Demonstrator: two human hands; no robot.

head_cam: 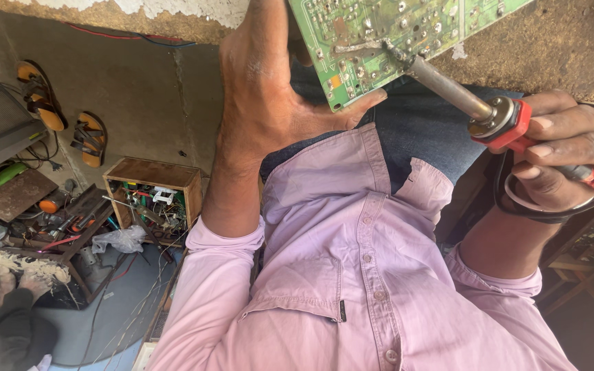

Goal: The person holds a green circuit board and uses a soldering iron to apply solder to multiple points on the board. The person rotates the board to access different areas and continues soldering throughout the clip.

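A green circuit board [379, 34] is held solder side up at the top of the view, gripped at its left edge by my left hand [269, 89]. My right hand [572, 148] is closed around the red handle of a soldering iron [476, 103]. Its metal tip touches the board near a grey solder blob. A black cord loops under the right hand. Below both hands lie my lilac shirt and blue trousers.
A wooden box [152, 196] full of wires and parts stands on the concrete floor at left. Beside it are a cluttered tool tray [63, 220], a plastic bag [118, 239] and a pair of orange sandals [63, 113]. Another person's feet [15, 278] show at lower left.
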